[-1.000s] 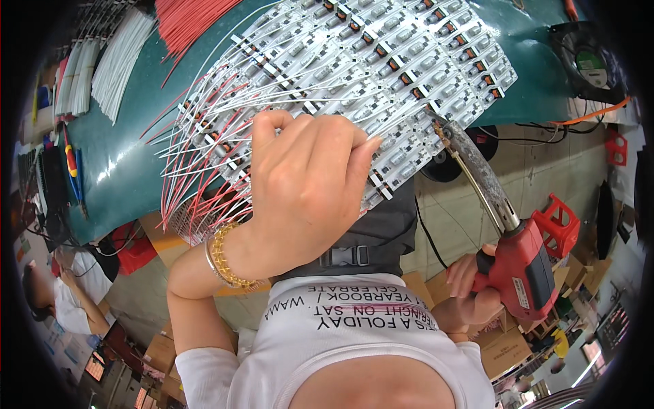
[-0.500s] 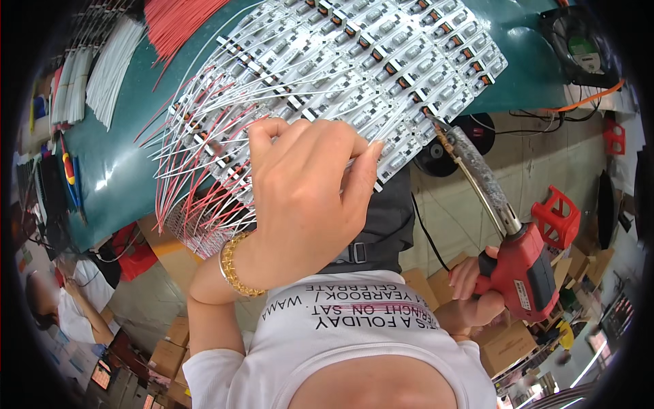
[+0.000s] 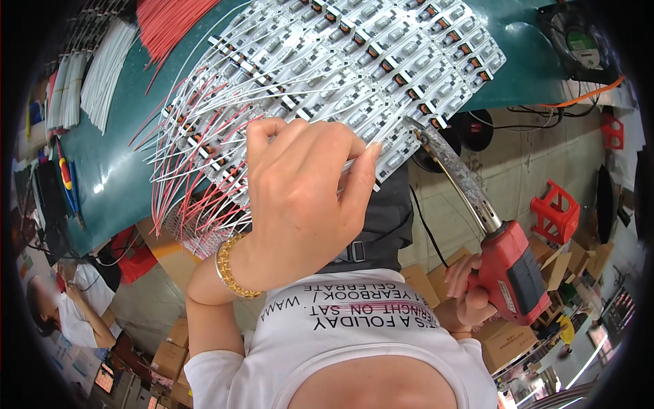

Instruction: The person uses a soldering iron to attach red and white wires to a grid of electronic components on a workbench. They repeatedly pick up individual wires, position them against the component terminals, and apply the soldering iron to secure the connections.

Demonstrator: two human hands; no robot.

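My left hand (image 3: 306, 184) is closed over the near edge of a panel of white circuit boards (image 3: 436, 68), its thumb and forefinger pinching a thin white wire (image 3: 392, 131). In my right hand (image 3: 470, 290) is a red soldering gun (image 3: 512, 273) with a long, scorched metal barrel. Its tip reaches the boards' near right edge, close to the wire's end; whether they touch I cannot make out. Many red and white wires (image 3: 197, 146) fan out from the panel's left side. Small components and black-and-orange parts sit in rows across it.
The panel lies on a green tabletop (image 3: 112, 177). Bundles of red wires (image 3: 174, 24) and white wires (image 3: 105, 75) lie at the far left, beside a screwdriver (image 3: 66, 174). A black fan (image 3: 579, 44) stands far right. A red stool (image 3: 555, 211) is on the floor; another person (image 3: 85, 300) sits left.
The soldering gun has shifted left, and its tip has come closer to my left fingertips along the board's edge. My left hand has barely moved.
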